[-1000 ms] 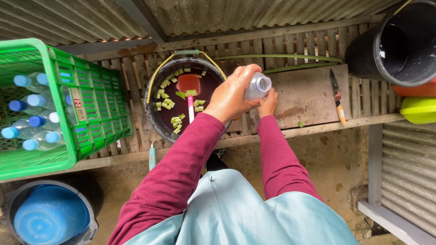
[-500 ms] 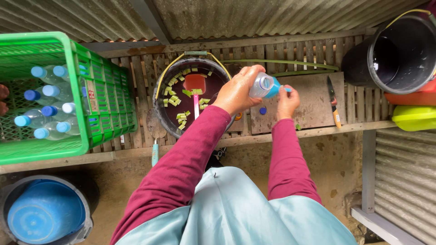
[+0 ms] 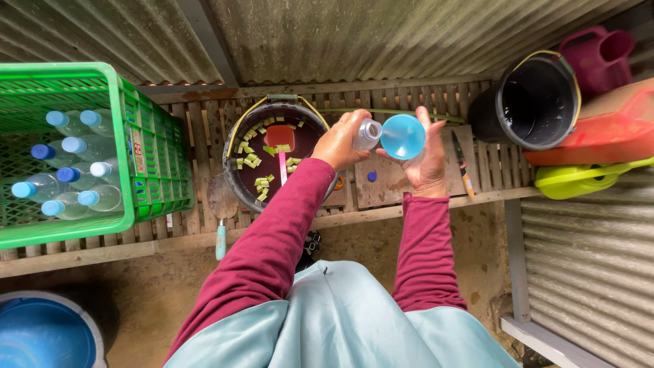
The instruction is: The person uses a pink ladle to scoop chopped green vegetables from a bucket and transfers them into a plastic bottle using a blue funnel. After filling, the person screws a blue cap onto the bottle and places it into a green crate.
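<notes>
My left hand (image 3: 338, 142) grips a clear plastic bottle (image 3: 366, 133) with its cap off, mouth turned to the right. My right hand (image 3: 428, 162) holds a light blue funnel (image 3: 402, 136) right beside the bottle's mouth. A small blue cap (image 3: 371, 176) lies on the wooden slat bench below the bottle. Just left of my left hand stands a dark bucket (image 3: 240, 182) of dark liquid with several floating yellow-green pieces and a red ladle (image 3: 280, 140) in it.
A green crate (image 3: 153, 174) with several blue-capped bottles stands at the left. A trowel (image 3: 221, 204) lies by the bucket, a knife (image 3: 461, 163) right of my hand. An empty black bucket (image 3: 528, 102), red and lime containers sit at right. A blue basin (image 3: 41, 337) is below left.
My right hand has set the cap down on the bench and picked up the blue funnel, bringing it to the bottle's mouth. The left hand has kept hold of the bottle.
</notes>
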